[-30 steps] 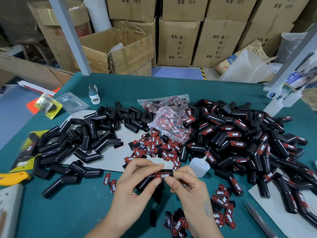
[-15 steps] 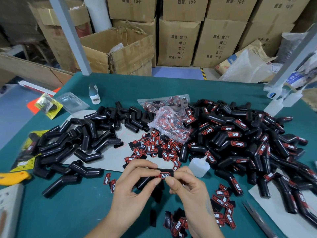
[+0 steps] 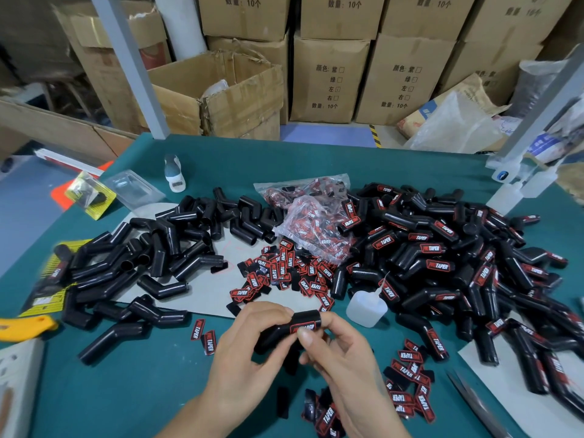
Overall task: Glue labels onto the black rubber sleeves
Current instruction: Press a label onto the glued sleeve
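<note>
Low in the middle of the view, both hands hold one black rubber sleeve [image 3: 279,331] above the green table. My left hand [image 3: 249,352] grips its lower part. My right hand [image 3: 335,352] pinches the upper end, thumb pressing on a red-and-black label [image 3: 302,327] stuck to it. Unlabelled sleeves [image 3: 151,257] are heaped at the left. Labelled sleeves [image 3: 442,257] form a large pile at the right. Loose labels [image 3: 284,273] lie in the middle, and more labels [image 3: 407,390] lie near my right wrist. A small white glue bottle [image 3: 366,306] stands just right of my hands.
A clear bag of labels [image 3: 311,222] lies behind the loose ones. A second white bottle [image 3: 173,173] stands at the back left. A yellow cutter [image 3: 25,327] is at the left edge, tweezers [image 3: 474,403] at the lower right. Cardboard boxes [image 3: 328,74] are stacked beyond the table.
My left fingers have slid off the label to the sleeve's lower part. My right thumb now presses the label alone, and the sleeve has tilted slightly.
</note>
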Tool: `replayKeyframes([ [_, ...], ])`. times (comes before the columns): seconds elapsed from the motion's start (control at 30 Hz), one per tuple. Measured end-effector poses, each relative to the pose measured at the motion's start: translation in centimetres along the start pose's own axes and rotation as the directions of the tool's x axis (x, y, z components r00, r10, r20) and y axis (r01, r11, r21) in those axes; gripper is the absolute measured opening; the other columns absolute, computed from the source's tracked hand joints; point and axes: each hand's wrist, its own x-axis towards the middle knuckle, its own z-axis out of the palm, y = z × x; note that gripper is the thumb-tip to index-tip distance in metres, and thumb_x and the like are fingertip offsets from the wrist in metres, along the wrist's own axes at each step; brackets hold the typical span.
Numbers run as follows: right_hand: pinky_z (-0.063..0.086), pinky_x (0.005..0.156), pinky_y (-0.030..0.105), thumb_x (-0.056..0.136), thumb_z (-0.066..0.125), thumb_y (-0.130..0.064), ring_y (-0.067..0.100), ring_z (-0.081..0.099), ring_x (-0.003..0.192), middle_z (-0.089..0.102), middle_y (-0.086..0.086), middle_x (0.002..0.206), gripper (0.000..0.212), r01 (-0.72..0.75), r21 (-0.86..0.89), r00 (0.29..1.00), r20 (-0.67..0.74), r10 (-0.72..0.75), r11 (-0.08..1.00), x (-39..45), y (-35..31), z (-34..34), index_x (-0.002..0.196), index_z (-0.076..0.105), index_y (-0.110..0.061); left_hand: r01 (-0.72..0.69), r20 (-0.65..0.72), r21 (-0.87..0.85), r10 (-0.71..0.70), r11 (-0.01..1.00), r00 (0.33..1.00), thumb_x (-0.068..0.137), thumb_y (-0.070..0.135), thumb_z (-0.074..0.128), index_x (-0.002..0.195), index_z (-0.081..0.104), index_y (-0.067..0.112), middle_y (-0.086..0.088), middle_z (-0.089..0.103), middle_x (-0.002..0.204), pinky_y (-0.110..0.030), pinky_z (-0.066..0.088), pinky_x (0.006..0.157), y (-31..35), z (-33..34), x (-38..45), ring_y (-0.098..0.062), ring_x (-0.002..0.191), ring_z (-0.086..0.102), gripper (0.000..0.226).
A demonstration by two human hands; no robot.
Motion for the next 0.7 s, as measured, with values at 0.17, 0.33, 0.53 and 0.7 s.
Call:
replayKeyframes([
  [0.17, 0.05, 0.065, 0.02, 0.08, 0.078, -0.019, 0.027, 0.05, 0.08, 0.048, 0.014, 0.087, 0.007, -0.012, 0.014, 1.0, 0.012, 0.011, 1.0, -0.09, 0.01, -0.04, 0.087, 0.078, -0.019, -0.053, 0.031, 0.034, 0.052, 0.998, 0.998, 0.098, 0.032, 0.067, 0.122, 0.057, 0.034, 0.023, 0.062, 0.123, -0.013, 0.046, 0.096, -0.07, -0.07, -0.03, 0.001, 0.113, 0.063, 0.026],
  [0.33, 0.053, 0.072, 0.025, 0.077, 0.083, -0.033, 0.017, 0.053, 0.074, 0.052, 0.005, 0.078, 0.025, -0.006, 0.025, 0.999, 0.036, 0.005, 1.0, 0.0, 0.4, -0.42, 0.095, 0.078, -0.016, -0.049, 0.013, 0.033, 0.049, 0.998, 0.999, 0.099, 0.034, 0.067, 0.119, 0.06, 0.031, 0.022, 0.063, 0.121, -0.013, 0.047, 0.095, -0.01, -0.06, 0.07, -0.001, 0.111, 0.065, 0.022],
  [0.53, 0.052, 0.079, 0.033, 0.081, 0.078, -0.041, 0.013, 0.05, 0.068, 0.05, 0.0, 0.071, 0.029, 0.016, -0.021, 1.0, 0.011, -0.016, 1.0, 0.21, 0.86, -0.67, 0.094, 0.077, -0.016, -0.051, -0.005, 0.025, 0.051, 0.998, 0.999, 0.096, 0.029, 0.07, 0.117, 0.061, 0.031, 0.021, 0.063, 0.119, -0.015, 0.048, 0.094, -0.09, -0.07, 0.25, -0.005, 0.108, 0.066, 0.023],
  [0.7, 0.053, 0.08, 0.031, 0.08, 0.075, -0.045, 0.018, 0.051, 0.072, 0.049, 0.003, 0.073, 0.032, 0.028, -0.054, 1.0, -0.001, -0.028, 0.998, 0.17, 0.62, -0.69, 0.095, 0.079, -0.017, -0.093, -0.009, 0.048, 0.093, 0.995, 0.996, 0.093, 0.016, 0.072, 0.109, 0.07, 0.028, 0.016, 0.062, 0.119, -0.019, 0.05, 0.091, -0.12, -0.1, 0.34, -0.01, 0.104, 0.067, 0.02],
])
